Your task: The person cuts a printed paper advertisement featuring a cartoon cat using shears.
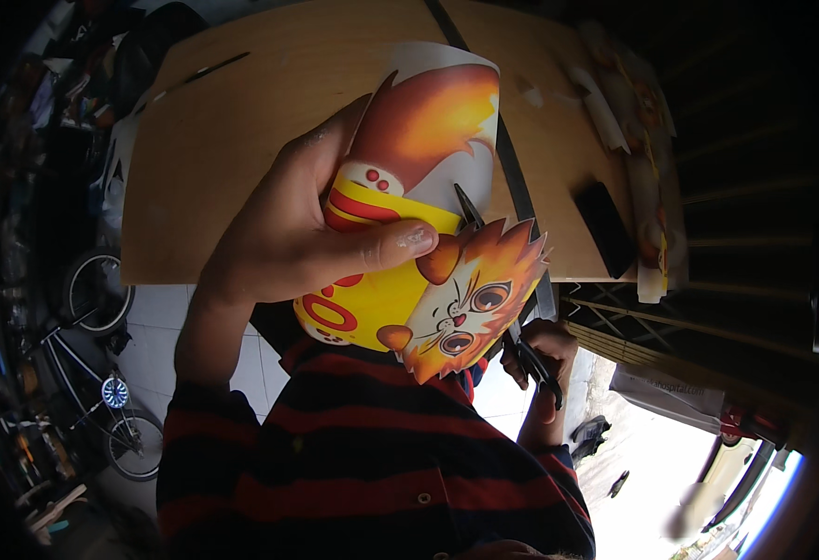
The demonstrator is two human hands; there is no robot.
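Note:
My left hand (283,229) grips a printed cardstock cutout (400,313) between thumb and fingers, the thumb pressed flat on its front. The sheet shows an orange cartoon cat with a yellow body, and its tail part curls upward. Jagged fur points edge the cat's head at the lower right. My right hand (554,341) is closed round the black handles of scissors (468,205). Their dark blade tip shows at the notch between the head and the white paper by the tail. The cutout hides most of the blades.
Beneath is a wooden table (185,187) with a dark strip (512,159) across it. A black flat object (603,229) and paper scraps (605,107) lie towards its right. A thin dark tool (202,75) lies far left. A bicycle (115,392) stands left of the table.

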